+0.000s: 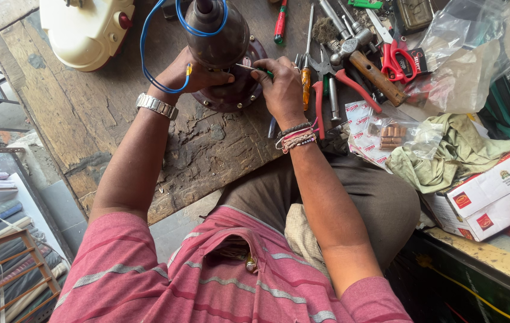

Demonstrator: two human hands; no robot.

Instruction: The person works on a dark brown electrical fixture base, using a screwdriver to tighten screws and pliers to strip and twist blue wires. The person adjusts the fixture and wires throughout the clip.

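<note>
Two hands (pixel 198 75), screwdriver (pixel 254 69) pointing left, level

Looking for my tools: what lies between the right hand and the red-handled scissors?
In the head view, between the right hand and the scissors lie a screwdriver, red-handled pliers and a wooden-handled hammer.

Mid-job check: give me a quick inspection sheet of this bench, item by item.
Surface: worn, cracked wooden bench.
Job's things: dark brown motor housing standing on its bolted round base; thin green-handled screwdriver set against it.
Clutter: pliers, hammer, red scissors, orange-handled screwdriver, plastic bags, green rag, white and red cartons.
Hands: left hand steadies the housing; right hand holds the screwdriver.
Cables: blue wire looping around the housing.
Surroundings: cream appliance at the bench's far left.
</note>
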